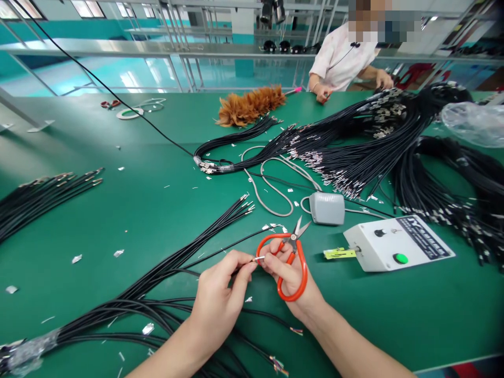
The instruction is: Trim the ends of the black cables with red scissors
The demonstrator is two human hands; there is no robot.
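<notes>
Floor (214, 73) gleamed beyond the green table (145, 205), strewn with scraps (118, 253). Over the table, the left hand (220, 294) pinched a cable end (259, 258), which the right hand (290, 273) touched while gripping scissors (293, 238), blades parted.

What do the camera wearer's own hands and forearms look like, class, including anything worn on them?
The left hand and right hand are both ungloved, with no rings to be seen. The left forearm and right forearm are bare as far as the picture shows: no sleeve, watch or bracelet in view, and no clear markings.
</notes>
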